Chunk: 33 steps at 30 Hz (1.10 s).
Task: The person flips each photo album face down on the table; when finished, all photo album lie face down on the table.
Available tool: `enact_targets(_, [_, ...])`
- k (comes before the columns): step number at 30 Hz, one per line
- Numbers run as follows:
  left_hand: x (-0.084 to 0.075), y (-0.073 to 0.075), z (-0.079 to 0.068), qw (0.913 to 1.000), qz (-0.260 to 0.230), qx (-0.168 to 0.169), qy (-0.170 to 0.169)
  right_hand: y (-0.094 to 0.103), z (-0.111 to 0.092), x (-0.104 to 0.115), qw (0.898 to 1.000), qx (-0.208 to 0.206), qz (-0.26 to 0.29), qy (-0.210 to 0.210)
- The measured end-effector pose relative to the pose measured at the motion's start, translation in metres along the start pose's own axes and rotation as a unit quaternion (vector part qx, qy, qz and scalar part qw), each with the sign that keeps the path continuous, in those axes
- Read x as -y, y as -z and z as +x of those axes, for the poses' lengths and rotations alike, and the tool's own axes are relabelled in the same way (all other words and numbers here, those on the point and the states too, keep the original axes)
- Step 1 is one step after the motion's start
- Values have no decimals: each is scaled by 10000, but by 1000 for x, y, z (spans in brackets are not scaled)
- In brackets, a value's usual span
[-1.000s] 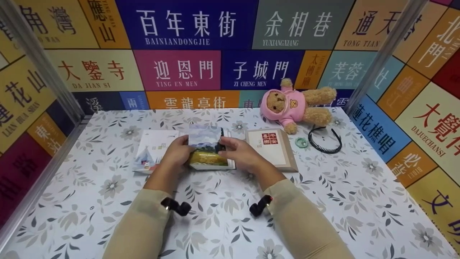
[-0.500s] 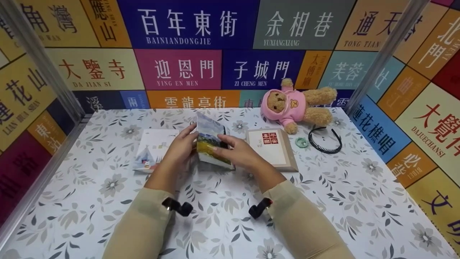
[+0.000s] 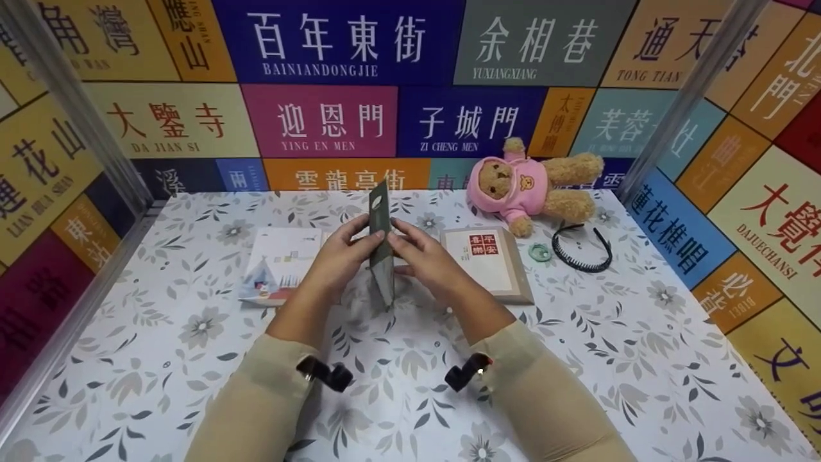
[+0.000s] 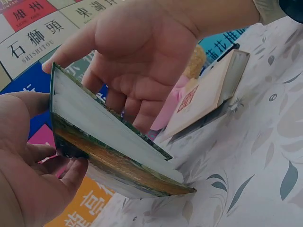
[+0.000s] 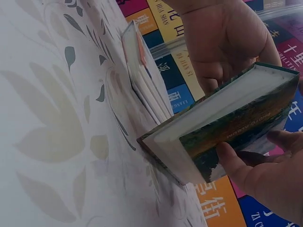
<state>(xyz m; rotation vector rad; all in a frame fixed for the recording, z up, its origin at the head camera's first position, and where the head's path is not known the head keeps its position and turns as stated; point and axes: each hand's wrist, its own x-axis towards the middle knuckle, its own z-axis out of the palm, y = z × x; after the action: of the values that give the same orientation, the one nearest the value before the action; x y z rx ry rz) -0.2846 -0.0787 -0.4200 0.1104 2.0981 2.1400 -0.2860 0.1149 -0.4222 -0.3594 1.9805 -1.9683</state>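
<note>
A small photo album [image 3: 381, 247] stands on edge between both hands, over the middle of the table. Its dark green cover with a pale round spot faces left in the head view, and a painted landscape shows on the other side in the right wrist view. My left hand [image 3: 344, 250] pinches it, the thumb on the green cover. My right hand [image 3: 431, 255] holds it from the other side, thumb at the album's edge and fingertips [image 5: 227, 153] on the landscape cover. White page edges [image 4: 99, 113] face the left wrist camera. Whether its lower corner touches the table is unclear.
A white illustrated book [image 3: 276, 260] lies left of the hands, and a tan-edged book with red print [image 3: 484, 263] lies right. Farther right are a teddy bear in pink [image 3: 526, 186], a green hair tie [image 3: 540, 252] and a black headband [image 3: 582, 266]. Printed walls enclose the patterned table [image 3: 385, 398].
The photo album has turned from its landscape cover facing the head camera to standing edge-on, its green cover now showing. Both hands have shifted their grip, the left thumb now on the green cover.
</note>
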Motion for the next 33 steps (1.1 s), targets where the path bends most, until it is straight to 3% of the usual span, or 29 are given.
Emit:
enact_targets(7, [4,2,4,9988,-446,-75,177,9,3,-2,9994,-90,330,-62])
enact_targets(13, [12,2,6,9943,-961,295,353,12,6,-6,9989,-203,402,-87])
enact_targets(21, [20,0,5,9974,-172,501,486,18,9,-12,9947,-773,599,-309])
enact_targets(27, [27,0,8,9954,-129,683,660,26,12,-12,9928,-718,890,-363])
enact_targets(33, [35,4,9,9903,785,827,792,41,13,-12,9889,-781,1232,-273])
